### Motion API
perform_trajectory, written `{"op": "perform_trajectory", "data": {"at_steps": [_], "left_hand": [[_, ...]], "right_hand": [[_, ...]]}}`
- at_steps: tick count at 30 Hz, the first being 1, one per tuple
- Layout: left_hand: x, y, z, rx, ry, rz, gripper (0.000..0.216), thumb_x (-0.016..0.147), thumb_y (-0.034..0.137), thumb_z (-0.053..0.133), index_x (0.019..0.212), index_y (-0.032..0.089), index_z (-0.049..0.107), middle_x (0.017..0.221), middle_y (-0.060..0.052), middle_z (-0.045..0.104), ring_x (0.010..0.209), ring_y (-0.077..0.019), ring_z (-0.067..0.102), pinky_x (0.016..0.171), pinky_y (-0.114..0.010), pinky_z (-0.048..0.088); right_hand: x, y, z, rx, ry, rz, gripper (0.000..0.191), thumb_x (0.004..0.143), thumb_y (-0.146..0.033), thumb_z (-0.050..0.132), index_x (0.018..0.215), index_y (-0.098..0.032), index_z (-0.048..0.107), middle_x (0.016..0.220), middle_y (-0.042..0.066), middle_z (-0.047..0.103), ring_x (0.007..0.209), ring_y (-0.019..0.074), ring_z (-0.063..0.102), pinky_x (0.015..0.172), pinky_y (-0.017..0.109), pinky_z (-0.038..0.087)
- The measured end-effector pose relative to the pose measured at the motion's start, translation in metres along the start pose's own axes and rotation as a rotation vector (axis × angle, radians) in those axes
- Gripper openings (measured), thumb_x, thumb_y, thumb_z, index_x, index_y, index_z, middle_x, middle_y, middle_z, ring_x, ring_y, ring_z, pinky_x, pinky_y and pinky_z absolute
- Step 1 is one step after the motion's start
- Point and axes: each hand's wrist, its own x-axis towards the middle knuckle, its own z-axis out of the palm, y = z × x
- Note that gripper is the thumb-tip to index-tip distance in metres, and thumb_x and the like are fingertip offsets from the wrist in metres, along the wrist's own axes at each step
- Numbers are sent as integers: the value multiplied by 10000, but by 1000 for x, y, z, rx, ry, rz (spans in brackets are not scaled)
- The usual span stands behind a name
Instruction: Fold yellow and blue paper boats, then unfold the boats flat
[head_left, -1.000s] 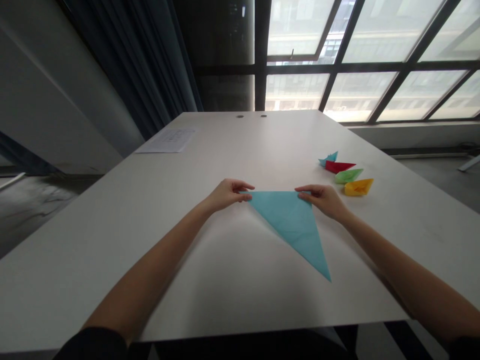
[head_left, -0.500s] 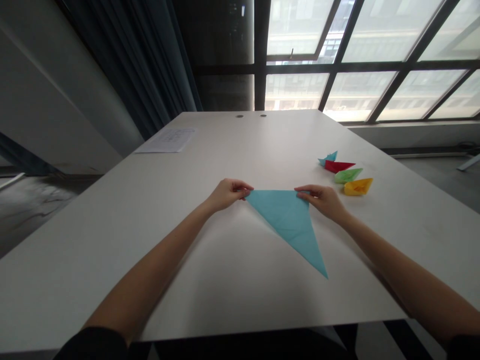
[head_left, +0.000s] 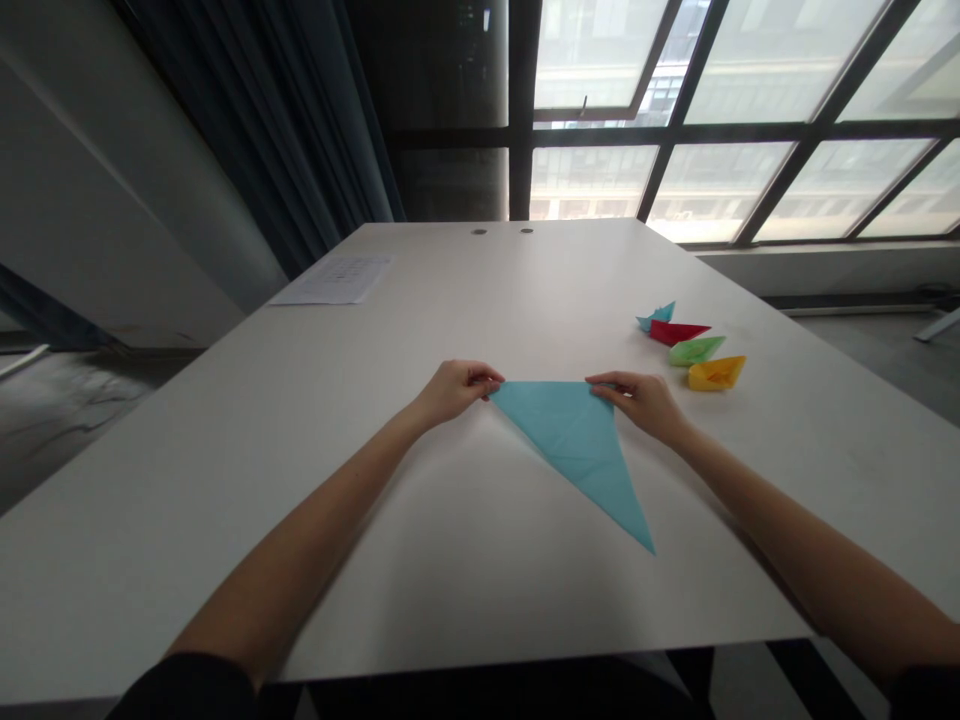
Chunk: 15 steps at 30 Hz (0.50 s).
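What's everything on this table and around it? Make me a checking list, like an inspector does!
Surface: white table, smooth, with two round holes near the far edge.
Job's things: teal paper triangle lying flat, its long point toward the near edge.
Clutter: folded paper boats in a row at right: blue boat, red boat, green boat, yellow boat; printed sheet at far left.
Hands: left hand pinches the triangle's left corner; right hand pinches its right corner.
Cables: nothing seen.
Surroundings: dark curtain at left, big windows beyond the table.
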Motion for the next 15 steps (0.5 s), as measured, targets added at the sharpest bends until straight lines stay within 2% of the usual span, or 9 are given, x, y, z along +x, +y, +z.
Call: {"op": "perform_trajectory", "data": {"at_steps": [3, 7, 11, 15], "left_hand": [[-1, 2, 6, 237, 47, 44, 210, 783, 278, 511, 877, 169, 664, 769, -37, 663, 707, -152, 604, 701, -269, 473], [-8, 10, 28, 644, 234, 160, 215, 800, 187, 480, 932, 156, 647, 993, -98, 616, 963, -217, 524, 864, -358, 423], [-17, 16, 52, 773, 195, 199, 226, 838, 235, 449, 905, 160, 652, 1027, -101, 596, 973, -213, 502, 857, -345, 429], [-20, 17, 62, 813, 119, 135, 282, 865, 287, 406, 934, 155, 646, 1001, -105, 619, 964, -219, 527, 843, -346, 434]], "right_hand": [[2, 1, 6, -27, -2, 3, 290, 793, -392, 526, 943, -211, 695, 655, 11, 678, 544, 132, 551, 535, 235, 398], [4, 2, 16, -53, -5, 2, 307, 797, -409, 509, 925, -206, 701, 615, 10, 664, 514, 128, 535, 513, 233, 379], [6, 2, 23, -56, 11, 16, 303, 798, -398, 508, 924, -201, 701, 644, 19, 678, 532, 135, 549, 518, 233, 382], [9, 2, 25, -53, 24, 35, 290, 800, -365, 512, 933, -188, 699, 713, 36, 696, 575, 147, 571, 550, 241, 400]]}}
